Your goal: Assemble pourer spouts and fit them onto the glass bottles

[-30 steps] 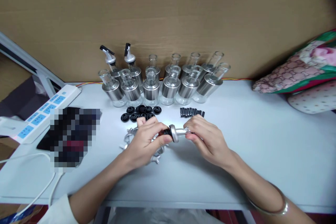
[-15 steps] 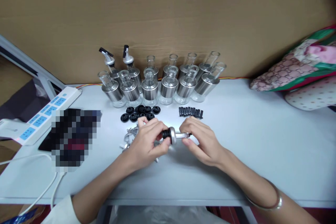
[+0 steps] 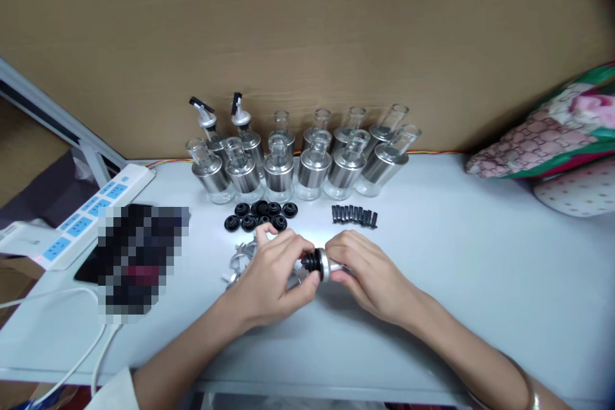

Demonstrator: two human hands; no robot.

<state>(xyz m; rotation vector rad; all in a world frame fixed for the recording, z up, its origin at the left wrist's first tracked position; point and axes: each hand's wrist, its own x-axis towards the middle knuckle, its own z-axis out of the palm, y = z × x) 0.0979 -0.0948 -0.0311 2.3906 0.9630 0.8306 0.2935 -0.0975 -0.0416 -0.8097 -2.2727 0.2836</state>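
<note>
Between my two hands lies a pourer spout (image 3: 325, 265), silver with a ribbed black stopper, held sideways above the table. The fingers of my left hand (image 3: 281, 269) close around its black stopper end. My right hand (image 3: 368, 272) is wrapped over the silver spout, hiding the tip. Under and beyond my left hand are several silver pourer caps (image 3: 237, 261), partly covered. Several black rubber stoppers (image 3: 248, 223) lie just behind them. A row of small black flip caps (image 3: 354, 215) sits behind my right hand.
Several glass bottles with metal bands (image 3: 314, 170) stand in two rows along the cardboard wall (image 3: 307, 32); two at the back left carry pourers. A power strip (image 3: 91, 218) and a pixelated dark object (image 3: 139, 262) lie left. A patterned bag (image 3: 528, 141) is at the right.
My right hand has slid closer to my left, covering more of the silver spout. The view has shifted slightly, so the scene sits a little lower.
</note>
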